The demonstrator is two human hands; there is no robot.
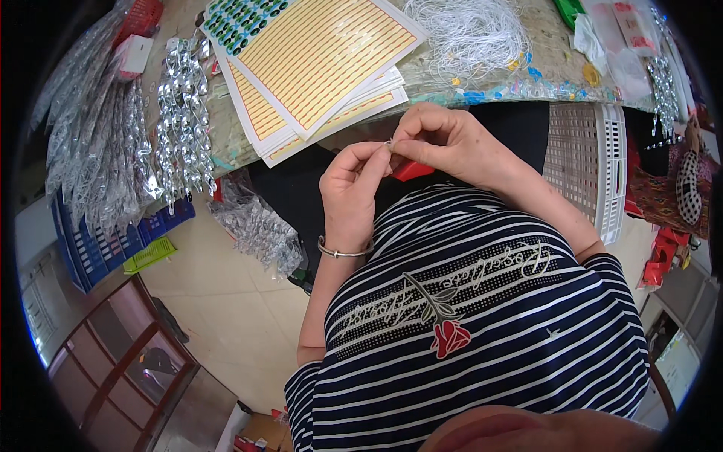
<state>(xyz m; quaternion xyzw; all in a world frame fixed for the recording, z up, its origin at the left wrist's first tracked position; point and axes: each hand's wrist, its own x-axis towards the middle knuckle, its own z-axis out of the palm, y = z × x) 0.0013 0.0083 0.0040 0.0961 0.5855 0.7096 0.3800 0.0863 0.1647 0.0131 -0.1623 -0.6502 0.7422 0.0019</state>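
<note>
My left hand [352, 181] and my right hand [452, 143] meet fingertip to fingertip just off the table's near edge. Each one pinches with thumb and forefinger. A tiny pale thing [389, 145] shows between the tips, too small to make out. Part of a red object [412, 171] shows just below my right fingers. Closest on the table is a stack of printed sheets [324, 68] with red wavy rows on yellow, some with blue-green oval stickers [245, 21]. Behind my right hand lies a tangled heap of white string [471, 38].
Silver twisted foil strands [183, 113] and clear-wrapped bundles [98, 143] hang over the table's left edge. A blue crate [83, 241] stands below them. To the right is a white plastic basket [586, 158]. More wrapped foil [260, 226] hangs beside my left forearm.
</note>
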